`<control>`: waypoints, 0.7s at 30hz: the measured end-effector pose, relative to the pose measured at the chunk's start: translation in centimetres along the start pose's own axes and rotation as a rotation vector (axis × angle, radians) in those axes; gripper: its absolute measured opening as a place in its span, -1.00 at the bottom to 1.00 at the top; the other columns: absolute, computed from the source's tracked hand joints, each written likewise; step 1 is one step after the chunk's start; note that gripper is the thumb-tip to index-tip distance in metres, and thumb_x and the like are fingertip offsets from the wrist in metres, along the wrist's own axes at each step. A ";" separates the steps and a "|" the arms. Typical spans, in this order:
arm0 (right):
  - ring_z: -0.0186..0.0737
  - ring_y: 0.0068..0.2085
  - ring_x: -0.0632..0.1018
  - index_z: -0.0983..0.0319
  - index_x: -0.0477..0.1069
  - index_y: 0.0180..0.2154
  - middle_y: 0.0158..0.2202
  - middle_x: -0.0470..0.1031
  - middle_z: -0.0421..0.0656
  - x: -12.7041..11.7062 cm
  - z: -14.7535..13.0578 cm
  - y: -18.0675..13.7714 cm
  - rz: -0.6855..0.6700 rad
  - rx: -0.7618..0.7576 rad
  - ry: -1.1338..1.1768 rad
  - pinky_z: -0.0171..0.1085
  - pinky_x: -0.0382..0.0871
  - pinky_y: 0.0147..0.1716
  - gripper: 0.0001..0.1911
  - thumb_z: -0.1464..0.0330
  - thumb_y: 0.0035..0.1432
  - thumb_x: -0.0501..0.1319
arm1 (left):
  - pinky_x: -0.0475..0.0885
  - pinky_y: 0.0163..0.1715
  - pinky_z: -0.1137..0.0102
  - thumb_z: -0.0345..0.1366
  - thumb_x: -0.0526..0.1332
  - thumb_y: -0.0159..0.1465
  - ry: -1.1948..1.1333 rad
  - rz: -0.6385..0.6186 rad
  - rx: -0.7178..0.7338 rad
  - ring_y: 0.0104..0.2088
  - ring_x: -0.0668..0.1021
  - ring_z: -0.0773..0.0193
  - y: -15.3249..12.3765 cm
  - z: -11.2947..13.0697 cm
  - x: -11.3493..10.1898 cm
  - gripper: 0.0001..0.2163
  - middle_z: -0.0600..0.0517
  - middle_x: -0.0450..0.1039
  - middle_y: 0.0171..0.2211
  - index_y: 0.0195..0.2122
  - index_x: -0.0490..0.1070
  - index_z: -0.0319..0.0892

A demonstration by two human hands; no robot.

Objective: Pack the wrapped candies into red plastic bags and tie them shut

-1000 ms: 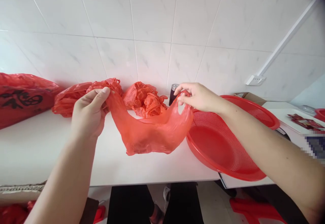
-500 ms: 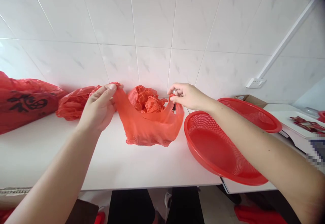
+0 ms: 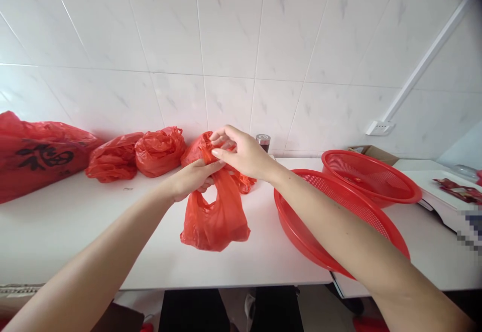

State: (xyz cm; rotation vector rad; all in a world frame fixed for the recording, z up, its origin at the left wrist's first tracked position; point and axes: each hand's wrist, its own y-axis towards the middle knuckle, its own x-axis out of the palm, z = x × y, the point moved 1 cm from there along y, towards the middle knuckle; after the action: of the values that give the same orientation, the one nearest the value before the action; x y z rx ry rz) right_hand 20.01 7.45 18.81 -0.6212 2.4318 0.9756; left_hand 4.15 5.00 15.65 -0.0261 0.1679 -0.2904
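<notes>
A red plastic bag (image 3: 216, 221) hangs over the white table, its lower part full and its handles gathered at the top. My left hand (image 3: 194, 177) is closed around the gathered handles. Just above and to the right, my right hand (image 3: 241, 152) has its fingers curled, with thumb and fingertips at the top of the same handles. Behind both hands sits a crumpled red bag (image 3: 194, 153) against the wall, partly hidden by them.
Two red plastic baskets (image 3: 301, 231) stand at the right. Along the wall at left are bundled red bags (image 3: 160, 151) and a large red bag with black writing (image 3: 45, 158). A metal-lidded jar (image 3: 263, 141) stands behind my right hand. The table (image 3: 158, 251) ends near my legs.
My hands have come together from either side of the bag. The handles, held apart before, are now gathered in one place, and the bag hangs lower and narrower.
</notes>
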 end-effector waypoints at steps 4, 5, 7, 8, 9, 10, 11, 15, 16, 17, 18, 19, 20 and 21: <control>-0.33 -0.31 0.48 0.19 0.32 -0.25 -0.33 0.43 -0.24 -0.1 2.2 -1.9 -0.086 0.149 0.032 -0.24 0.38 -0.26 -0.93 0.36 0.19 0.15 | 0.03 -0.67 0.50 -0.01 0.18 0.25 -0.029 -0.046 -0.028 -0.67 0.04 0.47 -0.2 -0.8 -0.6 -0.63 0.22 -0.04 -0.67 -0.56 0.24 -0.15; -0.35 -0.34 0.47 0.19 0.31 -0.28 -0.38 0.41 -0.26 -0.1 2.2 -2.4 -0.070 0.160 0.044 -0.25 0.38 -0.28 -0.95 0.36 0.20 0.15 | 0.08 -0.65 0.50 -0.01 0.15 0.27 -0.020 -0.058 -0.029 -0.66 0.06 0.46 -0.2 -0.9 -0.6 -0.65 0.20 0.03 -0.67 -0.52 0.27 -0.16; -0.36 -0.38 0.46 0.18 0.29 -0.29 -0.40 0.38 -0.28 0.0 1.5 -3.4 -0.058 0.150 0.117 -0.27 0.39 -0.31 -0.94 0.35 0.20 0.17 | 0.21 -0.59 0.48 -0.03 0.12 0.30 0.000 -0.108 0.001 -0.63 0.17 0.44 -0.4 -1.0 -0.7 -0.68 0.14 0.22 -0.62 -0.46 0.33 -0.17; -0.36 -0.37 0.47 0.18 0.29 -0.27 -0.40 0.38 -0.28 0.1 0.9 -3.9 -0.091 0.136 0.179 -0.27 0.40 -0.31 -0.91 0.33 0.20 0.18 | 0.26 -0.55 0.46 -0.05 0.13 0.30 0.020 -0.147 0.030 -0.60 0.23 0.43 -0.5 -1.0 -0.7 -0.69 0.10 0.29 -0.58 -0.45 0.35 -0.18; -0.35 -0.36 0.49 0.17 0.29 -0.24 -0.38 0.39 -0.27 0.2 0.3 -4.2 -0.119 0.122 0.239 -0.27 0.41 -0.31 -0.89 0.31 0.20 0.20 | 0.29 -0.51 0.45 -0.08 0.14 0.29 0.059 -0.186 0.061 -0.57 0.28 0.42 -0.7 -0.8 -0.8 -0.71 0.09 0.33 -0.55 -0.45 0.38 -0.19; -0.32 -0.31 0.50 0.17 0.30 -0.22 -0.35 0.40 -0.25 0.3 -0.1 -4.5 -0.114 0.111 0.279 -0.26 0.42 -0.28 -0.86 0.29 0.20 0.21 | 0.31 -0.48 0.45 -0.11 0.18 0.27 0.118 -0.217 0.089 -0.54 0.32 0.40 -0.8 -0.6 -0.8 -0.73 0.08 0.34 -0.54 -0.47 0.40 -0.19; -0.30 -0.25 0.51 0.16 0.30 -0.21 -0.31 0.43 -0.22 0.4 -0.3 -4.6 -0.070 0.105 0.292 -0.24 0.42 -0.23 -0.84 0.27 0.20 0.21 | 0.31 -0.47 0.45 -0.14 0.21 0.24 0.195 -0.234 0.111 -0.52 0.35 0.39 -1.0 -0.4 -0.9 -0.76 0.09 0.35 -0.53 -0.48 0.41 -0.18; -0.25 -0.04 0.47 0.11 0.34 -0.09 -0.15 0.46 -0.18 1.3 1.7 -4.2 0.102 0.170 0.203 -0.14 0.32 0.01 -0.80 0.21 0.31 0.07 | 0.32 -0.47 0.46 -0.27 0.20 0.18 0.544 -0.164 0.198 -0.47 0.42 0.35 -1.1 -0.3 -0.9 -0.90 0.10 0.46 -0.46 -0.39 0.49 -0.12; -0.24 -0.04 0.47 0.10 0.35 -0.06 -0.16 0.47 -0.19 1.7 2.7 -4.0 0.067 0.208 0.185 -0.11 0.31 0.02 -0.77 0.21 0.34 0.02 | 0.31 -0.48 0.46 -0.33 0.17 0.17 0.627 -0.100 0.243 -0.48 0.42 0.35 -1.0 -0.5 -0.7 -0.90 0.11 0.47 -0.46 -0.39 0.49 -0.11; -0.23 -0.06 0.48 0.09 0.36 -0.04 -0.18 0.48 -0.20 2.2 3.6 -3.8 0.027 0.243 0.174 -0.09 0.31 0.02 -0.75 0.22 0.35 0.00 | 0.28 -0.50 0.47 -0.39 0.13 0.15 0.710 -0.014 0.302 -0.49 0.42 0.36 -0.9 -0.9 -0.6 -0.87 0.12 0.48 -0.47 -0.41 0.47 -0.11; -0.22 -0.06 0.48 0.07 0.37 -0.03 -0.19 0.48 -0.21 2.6 4.5 -3.7 -0.006 0.268 0.169 -0.08 0.31 0.02 -0.74 0.25 0.35 -0.01 | 0.26 -0.52 0.48 -0.45 0.09 0.12 0.785 0.089 0.372 -0.51 0.41 0.37 -0.8 -1.2 -0.4 -0.84 0.13 0.47 -0.47 -0.41 0.44 -0.12; -0.22 -0.05 0.48 0.05 0.38 -0.02 -0.18 0.47 -0.22 2.9 5.2 -3.7 -0.032 0.277 0.179 -0.08 0.31 0.03 -0.74 0.28 0.34 0.00 | 0.25 -0.53 0.49 -0.50 0.06 0.10 0.844 0.192 0.449 -0.52 0.40 0.38 -0.6 -1.6 -0.2 -0.81 0.13 0.47 -0.46 -0.40 0.43 -0.13; -0.23 -0.02 0.47 0.03 0.38 -0.01 -0.16 0.47 -0.23 3.1 5.6 -3.7 -0.056 0.271 0.208 -0.10 0.31 0.04 -0.73 0.32 0.32 0.02 | 0.25 -0.54 0.49 -0.53 0.04 0.08 0.879 0.280 0.526 -0.52 0.39 0.39 -0.5 -2.0 -0.1 -0.77 0.12 0.47 -0.43 -0.37 0.42 -0.13; -0.24 0.00 0.46 0.02 0.39 -0.01 -0.13 0.47 -0.24 3.3 5.8 -3.7 -0.080 0.260 0.248 -0.12 0.32 0.04 -0.72 0.35 0.31 0.04 | 0.26 -0.53 0.49 -0.54 0.02 0.08 0.891 0.347 0.595 -0.51 0.40 0.39 -0.4 -2.2 0.1 -0.74 0.10 0.48 -0.38 -0.33 0.42 -0.14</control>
State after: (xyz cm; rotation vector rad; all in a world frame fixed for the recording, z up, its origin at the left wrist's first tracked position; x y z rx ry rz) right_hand 20.77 8.44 11.28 -0.7770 2.6663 0.5644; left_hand 3.71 4.55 13.46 0.7260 0.9531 0.0228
